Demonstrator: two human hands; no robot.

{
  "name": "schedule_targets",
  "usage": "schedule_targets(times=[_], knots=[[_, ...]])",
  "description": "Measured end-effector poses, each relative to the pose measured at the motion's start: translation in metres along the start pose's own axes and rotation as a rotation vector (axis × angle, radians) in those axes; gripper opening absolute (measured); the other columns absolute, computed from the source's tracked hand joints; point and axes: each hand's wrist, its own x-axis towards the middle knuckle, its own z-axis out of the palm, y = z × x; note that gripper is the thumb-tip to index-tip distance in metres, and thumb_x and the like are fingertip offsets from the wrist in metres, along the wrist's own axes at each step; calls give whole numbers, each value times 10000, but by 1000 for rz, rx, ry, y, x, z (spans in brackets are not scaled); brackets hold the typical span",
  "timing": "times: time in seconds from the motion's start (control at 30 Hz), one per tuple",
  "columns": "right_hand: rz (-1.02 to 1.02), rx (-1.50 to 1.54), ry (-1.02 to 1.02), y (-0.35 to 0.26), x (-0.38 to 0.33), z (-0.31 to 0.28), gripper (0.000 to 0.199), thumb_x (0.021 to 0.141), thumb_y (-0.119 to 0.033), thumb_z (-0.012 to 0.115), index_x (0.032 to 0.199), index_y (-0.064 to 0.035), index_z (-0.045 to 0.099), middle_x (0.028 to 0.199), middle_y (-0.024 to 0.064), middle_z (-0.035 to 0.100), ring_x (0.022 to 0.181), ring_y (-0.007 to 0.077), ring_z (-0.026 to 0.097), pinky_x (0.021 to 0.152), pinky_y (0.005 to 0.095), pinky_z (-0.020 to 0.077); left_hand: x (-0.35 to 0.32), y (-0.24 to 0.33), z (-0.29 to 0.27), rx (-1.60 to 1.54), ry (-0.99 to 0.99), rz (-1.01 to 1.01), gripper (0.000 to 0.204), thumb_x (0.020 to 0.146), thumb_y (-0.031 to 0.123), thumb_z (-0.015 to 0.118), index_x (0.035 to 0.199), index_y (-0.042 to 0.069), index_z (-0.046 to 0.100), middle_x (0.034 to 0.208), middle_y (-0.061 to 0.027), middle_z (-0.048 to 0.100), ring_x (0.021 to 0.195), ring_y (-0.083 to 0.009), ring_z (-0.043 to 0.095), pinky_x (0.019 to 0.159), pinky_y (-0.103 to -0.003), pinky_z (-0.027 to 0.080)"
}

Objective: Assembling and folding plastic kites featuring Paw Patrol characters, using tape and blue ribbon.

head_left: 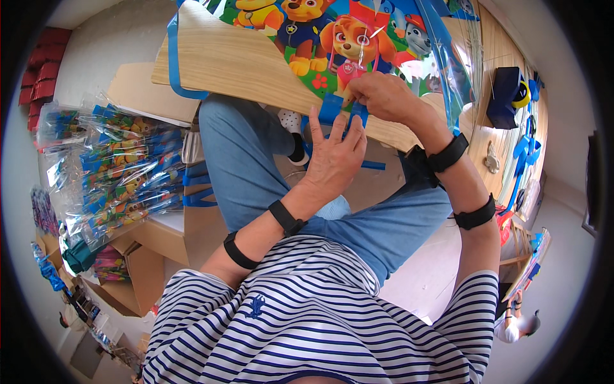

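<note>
A shiny printed sheet with cartoon puppies (361, 41) lies on the wooden table in front of me, clear plastic film over its right side. Blue strap (332, 107) comes off its near edge, at the table's edge. My left hand (336, 153) rests palm down there, fingers stretched and spread, fingertips touching the strap. Just right of it, my right hand (387, 97) is closed in a pinch over the sheet's near edge. A short piece of strap runs below its fingers; what they pinch is hidden. A longer blue strap (174, 61) loops over the table's left edge.
Left of my knee, many plastic-wrapped printed bags (128, 169) are piled above cardboard boxes (146, 272). A dark blue tape dispenser (504, 99) stands at the table's right, with more blue strap (523, 153) nearby. Another person (511, 326) is far right.
</note>
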Motion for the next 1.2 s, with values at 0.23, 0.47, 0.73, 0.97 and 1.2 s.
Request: schedule_targets(times=[0.23, 0.47, 0.73, 0.97, 1.2], knots=[[11, 1, 8, 0, -1, 2, 102, 898, -110, 604, 966, -97, 679, 956, 95, 701, 961, 334, 657, 780, 471, 512, 2, 0, -2, 15, 4, 14, 465, 778, 128, 717, 1218, -14, 660, 1355, -132, 539, 1309, -332, 473, 1123, -776, 163], [-31, -16, 51, 1, -1, 5, 103, 881, -105, 617, 963, -77, 674, 952, 109, 704, 961, 341, 662, 782, 477, 515, 2, 0, -1, 12, 9, 14, 461, 779, 132, 718, 1211, -19, 662, 1345, -138, 546, 1312, -333, 473, 1125, -774, 160], [-20, 14, 62, 0, 0, 7, 137, 820, -122, 662, 940, -68, 700, 916, 134, 703, 945, 354, 666, 796, 474, 522, 2, 0, -1, 20, -6, 13, 476, 769, 148, 733, 1211, -12, 663, 1343, -133, 545, 1312, -333, 470, 1128, -773, 161], [-42, 16, 120, -1, -2, 9, 157, 800, -138, 673, 936, -74, 718, 911, 149, 705, 934, 358, 671, 803, 475, 529, 3, 0, 2, -11, 68, 45, 354, 777, 130, 679, 1096, -23, 700, 1269, -185, 557, 1253, -380, 508, 1087, -819, 191], [9, 23, 98, -6, 0, 6, 155, 788, -127, 678, 923, -66, 719, 903, 151, 708, 922, 372, 674, 797, 480, 535, 3, -1, 5, 1, 106, 52, 312, 797, 129, 655, 1064, -23, 708, 1245, -187, 570, 1237, -380, 519, 1083, -818, 204]])
